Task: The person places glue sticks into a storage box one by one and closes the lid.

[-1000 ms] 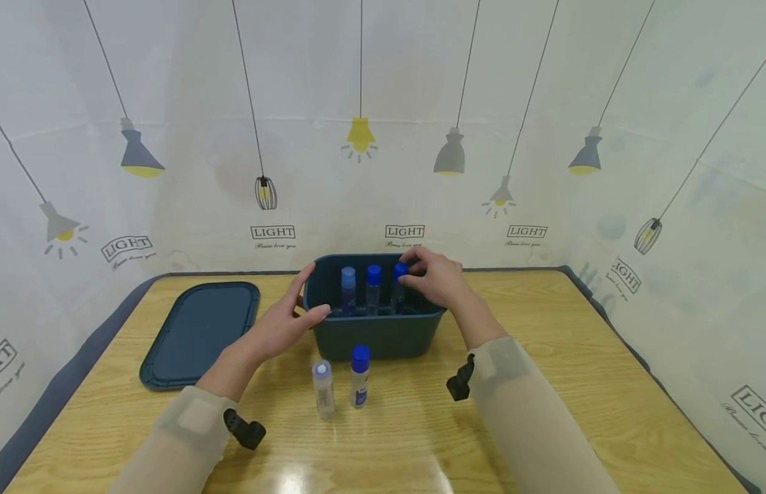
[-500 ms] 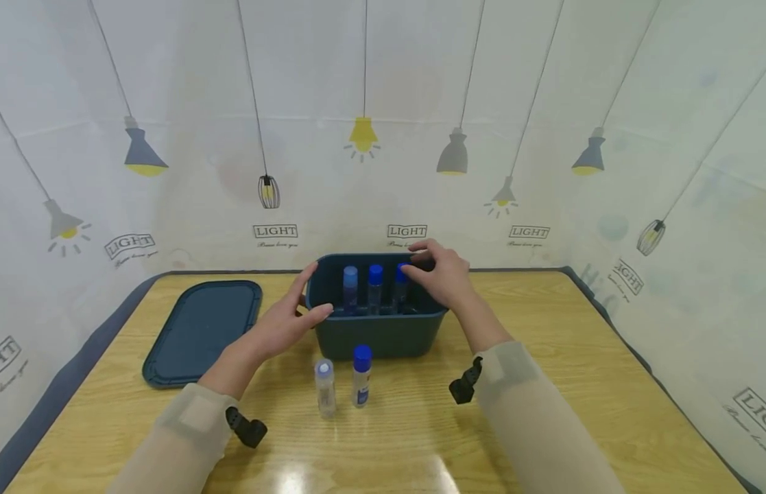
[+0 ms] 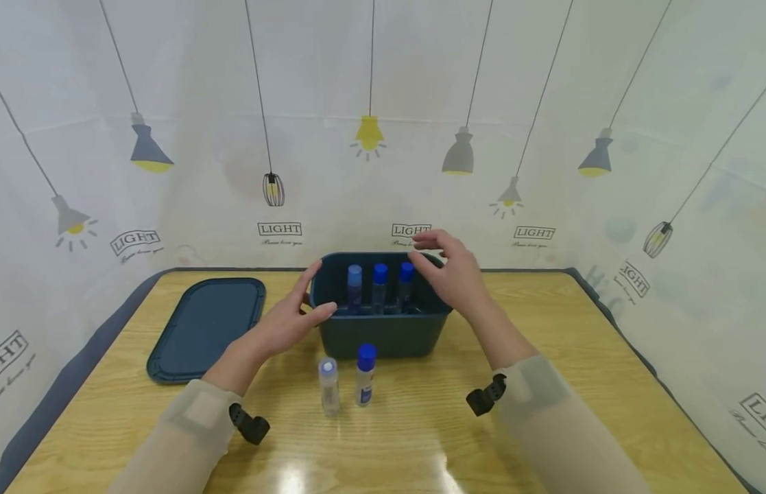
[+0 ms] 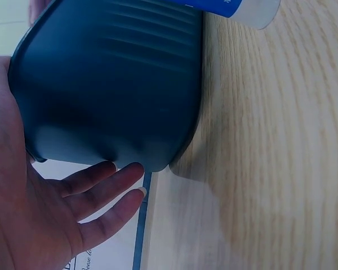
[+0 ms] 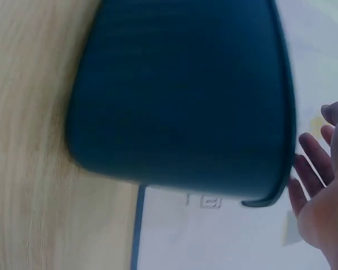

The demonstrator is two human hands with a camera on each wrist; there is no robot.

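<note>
My left hand (image 3: 289, 321) rests at the left end of a dark blue bin (image 3: 383, 339), its thumb at the near rim and its fingers spread along the outer wall. In the left wrist view those fingers (image 4: 104, 194) are extended and touch the wall. Inside the bin stand three small clear tubes, one with a lighter blue cap (image 3: 354, 274), one in the middle with a blue cap (image 3: 380, 272), and one at the right with a blue cap (image 3: 407, 271). My right hand (image 3: 453, 269) hovers over the bin's right end, fingers apart, holding nothing.
In front of the bin, a blue-capped clear tube (image 3: 365, 376) and a clear tube with a pale top (image 3: 329, 387) stand upright on the wooden table (image 3: 543, 412). A dark blue lid (image 3: 210, 329) lies at the left. Behind hangs a lamp-printed cloth (image 3: 333, 206).
My right hand has let go of the right tube's cap and moved up and to the right. The left hand stays at the bin; the head view has shifted slightly.
</note>
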